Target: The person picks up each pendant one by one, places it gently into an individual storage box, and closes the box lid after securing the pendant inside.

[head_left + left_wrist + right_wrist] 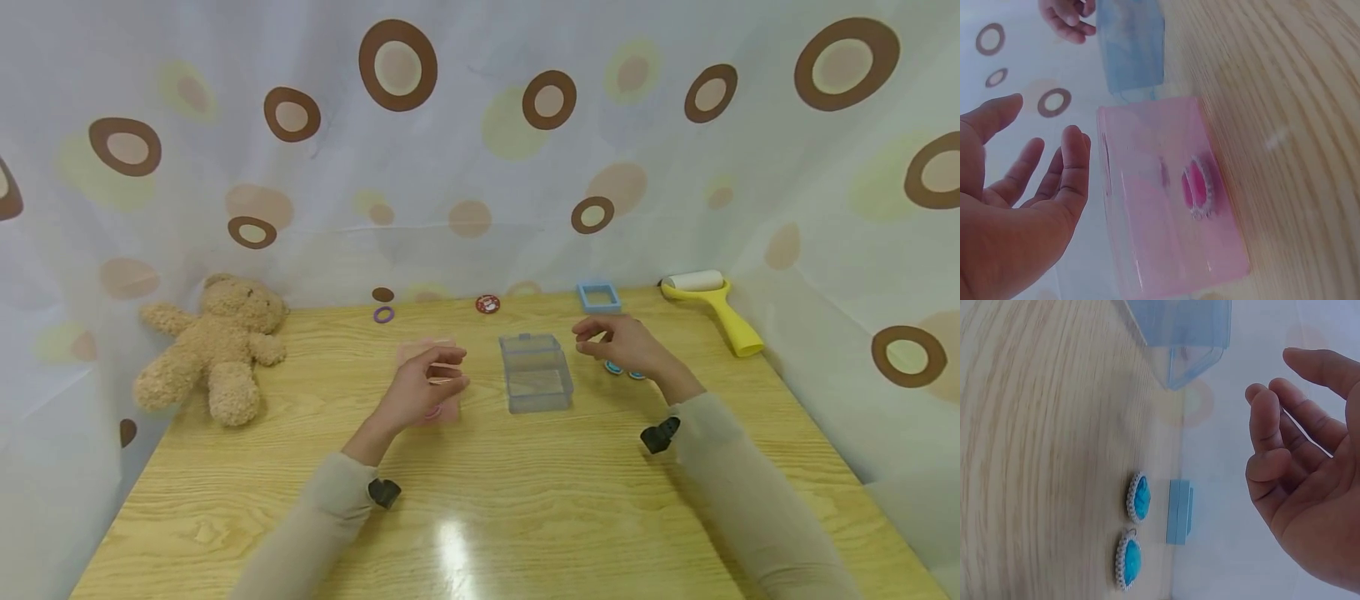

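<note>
My left hand (423, 385) hovers over a see-through pink box (1154, 206), fingers loosely bent and holding nothing. Inside that box, a pink oval piece with a pale beaded rim (1199, 187) shows through the wall. To its right on the table stands a see-through bluish box (537, 375). My right hand (622, 343) is raised past the bluish box's right side, its fingers relaxed around nothing. Below it on the wood lie two blue oval pieces with beaded rims, one nearer the square frame (1139, 497) and one farther off (1128, 560).
A teddy bear (217, 350) sits at the table's left. Along the back lie a purple ring (384, 314), a round red badge (487, 304) and a light blue square frame (598, 285). A yellow-handled lint roller (720, 308) lies at back right. Patterned curtain surrounds the table.
</note>
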`<act>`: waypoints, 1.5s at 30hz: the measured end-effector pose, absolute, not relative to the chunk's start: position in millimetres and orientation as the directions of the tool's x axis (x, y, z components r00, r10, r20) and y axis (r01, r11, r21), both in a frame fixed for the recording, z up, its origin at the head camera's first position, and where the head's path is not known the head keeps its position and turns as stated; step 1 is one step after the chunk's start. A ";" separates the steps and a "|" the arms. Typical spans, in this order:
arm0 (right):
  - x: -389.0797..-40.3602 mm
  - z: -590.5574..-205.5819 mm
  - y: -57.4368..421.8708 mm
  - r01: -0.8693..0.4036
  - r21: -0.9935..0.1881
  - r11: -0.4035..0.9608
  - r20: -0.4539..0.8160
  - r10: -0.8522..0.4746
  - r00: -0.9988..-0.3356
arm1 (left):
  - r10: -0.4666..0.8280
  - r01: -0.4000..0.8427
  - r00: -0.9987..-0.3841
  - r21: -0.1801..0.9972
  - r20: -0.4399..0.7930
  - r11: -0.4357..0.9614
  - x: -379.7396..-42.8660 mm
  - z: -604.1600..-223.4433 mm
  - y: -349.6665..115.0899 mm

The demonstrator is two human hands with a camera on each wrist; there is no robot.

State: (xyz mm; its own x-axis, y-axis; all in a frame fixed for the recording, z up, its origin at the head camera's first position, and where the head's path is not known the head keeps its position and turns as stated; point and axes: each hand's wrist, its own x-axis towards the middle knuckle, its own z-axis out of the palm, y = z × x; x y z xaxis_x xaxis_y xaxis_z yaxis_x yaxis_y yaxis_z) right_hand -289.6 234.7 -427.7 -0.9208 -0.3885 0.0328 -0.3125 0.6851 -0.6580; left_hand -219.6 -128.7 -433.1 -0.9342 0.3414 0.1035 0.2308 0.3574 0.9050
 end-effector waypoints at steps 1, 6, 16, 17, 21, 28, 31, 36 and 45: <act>-289.8 -428.1 236.7 -0.307 -0.657 0.689 0.029 -0.384 -0.923 | 0.343 0.229 -0.934 0.904 0.100 0.360 -219.7 -432.7 -125.9; -290.4 -430.6 246.4 -0.306 -0.638 0.706 0.039 -0.368 -0.929 | 0.329 0.188 -0.942 0.916 0.065 0.355 -219.7 -431.5 -113.9; -290.5 -438.9 263.4 -0.259 -0.632 0.730 0.005 -0.330 -0.944 | 0.345 0.165 -0.938 0.916 0.032 0.366 -224.2 -437.7 -93.3; -290.2 -439.1 264.4 -0.254 -0.630 0.734 0.000 -0.326 -0.945 | 0.350 0.162 -0.937 0.913 0.022 0.375 -224.7 -438.4 -91.9; -289.5 -441.7 269.6 -0.236 -0.622 0.747 -0.017 -0.314 -0.949 | 0.367 0.171 -0.930 0.896 0.010 0.409 -226.1 -440.9 -86.4; -290.7 -451.0 279.8 -0.166 -0.635 0.754 -0.084 -0.281 -0.956 | 0.377 0.192 -0.926 0.863 0.002 0.467 -227.5 -443.7 -75.8; -290.4 -455.3 283.9 -0.147 -0.625 0.766 -0.108 -0.271 -0.956 | 0.379 0.190 -0.925 0.854 -0.009 0.484 -227.6 -445.1 -71.5; -291.0 -461.3 287.7 -0.141 -0.597 0.790 -0.125 -0.265 -0.956 | 0.368 0.190 -0.930 0.842 -0.011 0.505 -228.6 -445.3 -65.9; -297.6 -463.7 287.1 -0.123 -0.560 0.819 -0.155 -0.250 -0.956 | 0.370 0.160 -0.928 0.834 -0.056 0.528 -232.0 -439.0 -55.2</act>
State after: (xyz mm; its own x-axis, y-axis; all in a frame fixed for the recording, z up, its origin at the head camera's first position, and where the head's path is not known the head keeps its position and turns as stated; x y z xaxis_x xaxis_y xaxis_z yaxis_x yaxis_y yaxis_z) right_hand -297.6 287.1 -463.7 -0.9558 -0.2496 -0.1552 -0.1230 0.8193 -0.5600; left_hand -232.0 -55.2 -439.0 -0.9275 0.3696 -0.0557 0.1604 0.5280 0.8340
